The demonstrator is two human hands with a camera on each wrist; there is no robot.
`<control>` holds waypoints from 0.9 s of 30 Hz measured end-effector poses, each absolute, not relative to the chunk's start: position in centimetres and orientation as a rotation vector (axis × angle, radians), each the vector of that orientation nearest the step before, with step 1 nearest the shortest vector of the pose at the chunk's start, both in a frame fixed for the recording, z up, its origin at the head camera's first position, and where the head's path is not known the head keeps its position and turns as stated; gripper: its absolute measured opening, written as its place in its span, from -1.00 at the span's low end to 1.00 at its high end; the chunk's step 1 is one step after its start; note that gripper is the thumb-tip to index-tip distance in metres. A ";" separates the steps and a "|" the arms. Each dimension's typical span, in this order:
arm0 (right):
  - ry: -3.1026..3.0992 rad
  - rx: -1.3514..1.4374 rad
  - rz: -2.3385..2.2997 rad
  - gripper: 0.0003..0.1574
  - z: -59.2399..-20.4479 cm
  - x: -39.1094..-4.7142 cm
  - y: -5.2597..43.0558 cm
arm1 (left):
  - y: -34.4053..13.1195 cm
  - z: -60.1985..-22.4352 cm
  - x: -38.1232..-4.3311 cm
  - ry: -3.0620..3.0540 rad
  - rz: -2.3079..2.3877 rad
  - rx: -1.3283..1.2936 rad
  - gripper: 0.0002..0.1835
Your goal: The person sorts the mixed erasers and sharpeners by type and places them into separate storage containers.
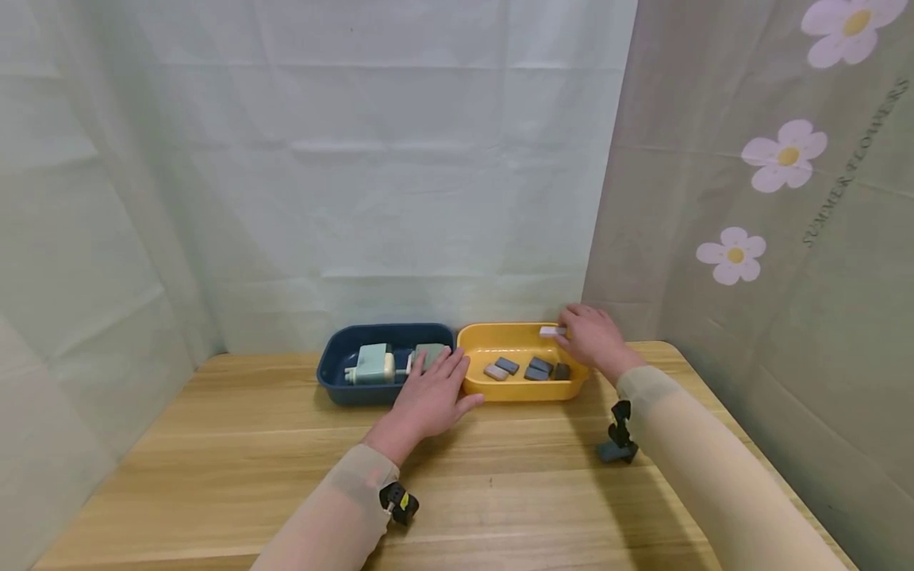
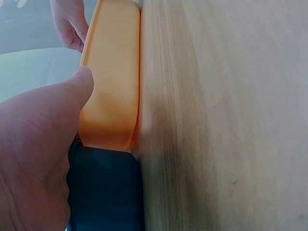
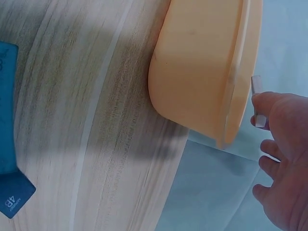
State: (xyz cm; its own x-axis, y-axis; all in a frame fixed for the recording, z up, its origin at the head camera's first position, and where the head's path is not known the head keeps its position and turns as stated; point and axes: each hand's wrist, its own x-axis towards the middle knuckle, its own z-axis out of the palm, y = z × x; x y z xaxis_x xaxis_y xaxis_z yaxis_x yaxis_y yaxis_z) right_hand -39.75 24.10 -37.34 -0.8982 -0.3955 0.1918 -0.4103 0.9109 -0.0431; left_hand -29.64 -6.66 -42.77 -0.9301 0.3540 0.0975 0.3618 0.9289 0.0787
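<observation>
Above the far right part of the yellow bin, my right hand pinches a small whitish block, which looks like an eraser, between thumb and fingers. Several small erasers lie in that bin, among them grey-blue ones, a pale one and a dark one. My left hand is stretched out over the right end of the dark blue bin, fingers straight and thumb pointing toward the yellow bin. It partly hides a grey-green object in the blue bin.
A pale green and cream blocky object lies in the blue bin, beside the partly hidden one. On the wooden table, a blue block marked 4B lies below my right wrist. Fabric sheets hang behind the bins and at both sides.
</observation>
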 end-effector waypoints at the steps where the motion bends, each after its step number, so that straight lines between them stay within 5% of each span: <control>1: -2.898 0.610 0.128 -0.70 -37.3 -39.7 24.1 | -6.6 -42.7 -29.6 -3.005 -0.142 -0.558 -0.07; 11: -2.956 0.568 0.121 -0.21 -36.7 -39.5 24.2 | -6.6 -42.6 -29.6 -3.002 -0.126 -0.563 -0.06; 27: -2.958 0.626 0.070 -0.15 -36.4 -38.2 24.8 | -6.8 -42.9 -29.8 -3.005 -0.130 -0.561 -0.05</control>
